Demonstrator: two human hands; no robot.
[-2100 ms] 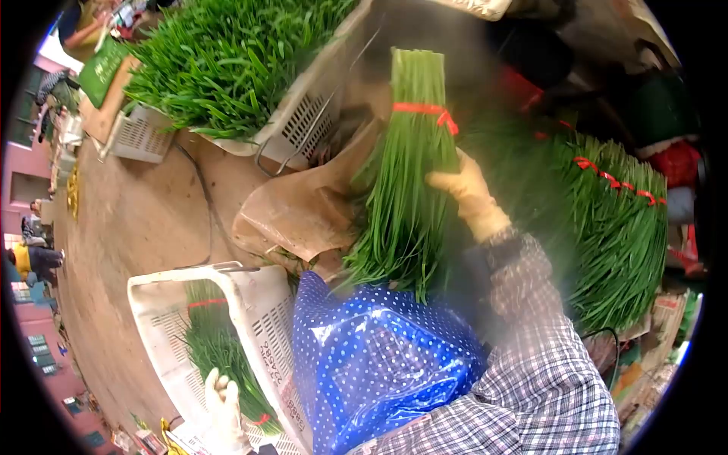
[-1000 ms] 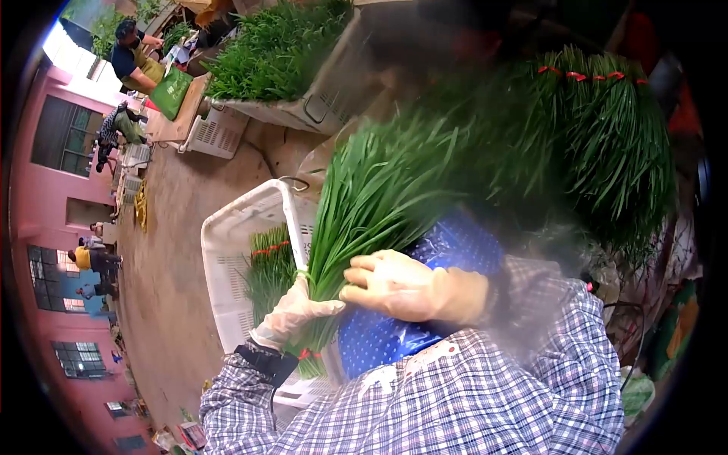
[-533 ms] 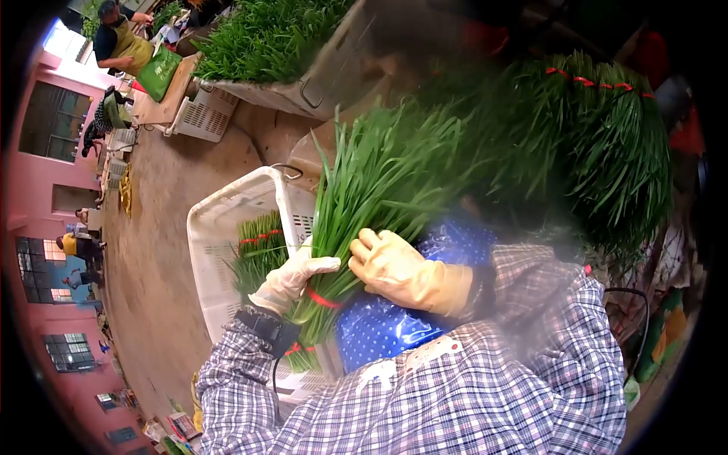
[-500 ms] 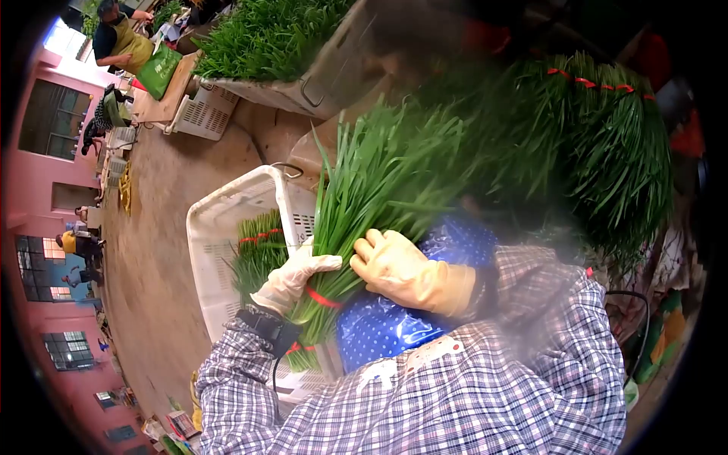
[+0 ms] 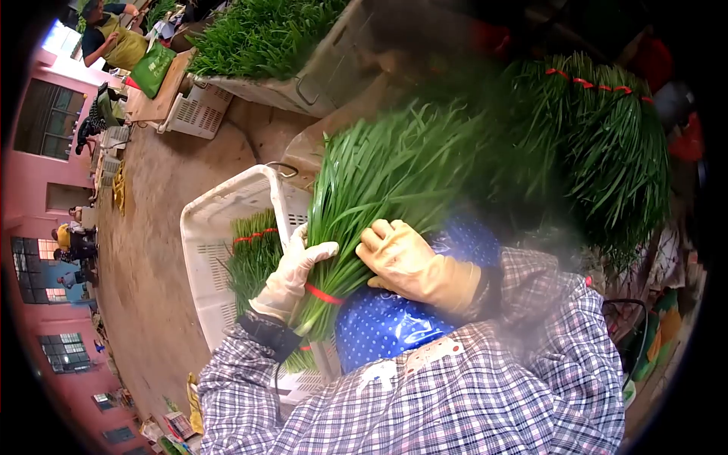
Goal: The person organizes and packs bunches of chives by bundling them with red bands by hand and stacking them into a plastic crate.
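A bunch of garlic chives (image 5: 379,171) with long green leaves slants across the middle, a red band (image 5: 324,294) round its lower stalks. My left hand (image 5: 292,273), in a pale glove, is closed round the bunch from the left, just above the band, thumb across the front. My right hand (image 5: 413,262), in a yellowish glove, presses curled fingers against the bunch's right side; its fingertips are partly hidden among the leaves. Below lies a shiny blue dotted apron (image 5: 390,326) on my lap. Banded chive bundles (image 5: 254,243) stand in a white plastic crate (image 5: 199,250) beside my left hand.
Large banded bundles (image 5: 607,144) are piled at the right. A big crate of loose greens (image 5: 265,38) stands at the top. Brown floor (image 5: 152,280) stretches to the left. A co-worker (image 5: 117,42) stands by a board at the upper left; other people are farther off.
The leaf tips have spread and dropped to the right. My left hand's fingers show higher behind the bunch. My right hand has turned slightly beside it. The view has shifted a little.
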